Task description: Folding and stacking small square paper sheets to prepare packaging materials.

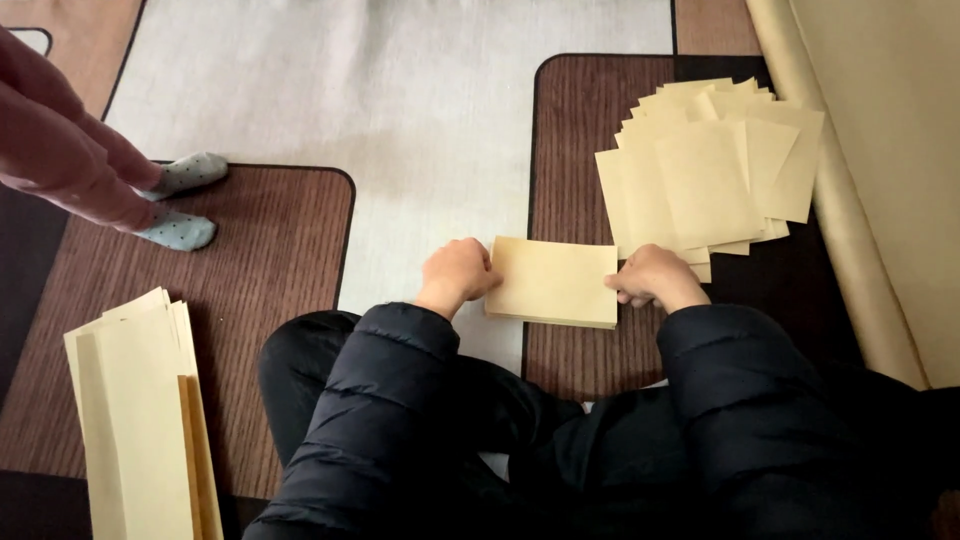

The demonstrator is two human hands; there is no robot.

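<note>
A small stack of tan paper sheets point(555, 282) lies on the patterned floor mat point(420, 110) just in front of me. My left hand point(458, 274) grips its left edge with curled fingers. My right hand point(653, 276) grips its right edge in the same way. Both arms are in dark padded sleeves, and my legs are folded below them.
A fanned pile of the same tan sheets point(712, 165) lies beyond my right hand. Another stack of long tan sheets point(140, 420) sits at the lower left. Another person's legs in pink trousers point(60, 140) and grey dotted socks point(180, 200) stand at the upper left. A tan roll point(840, 190) runs along the right.
</note>
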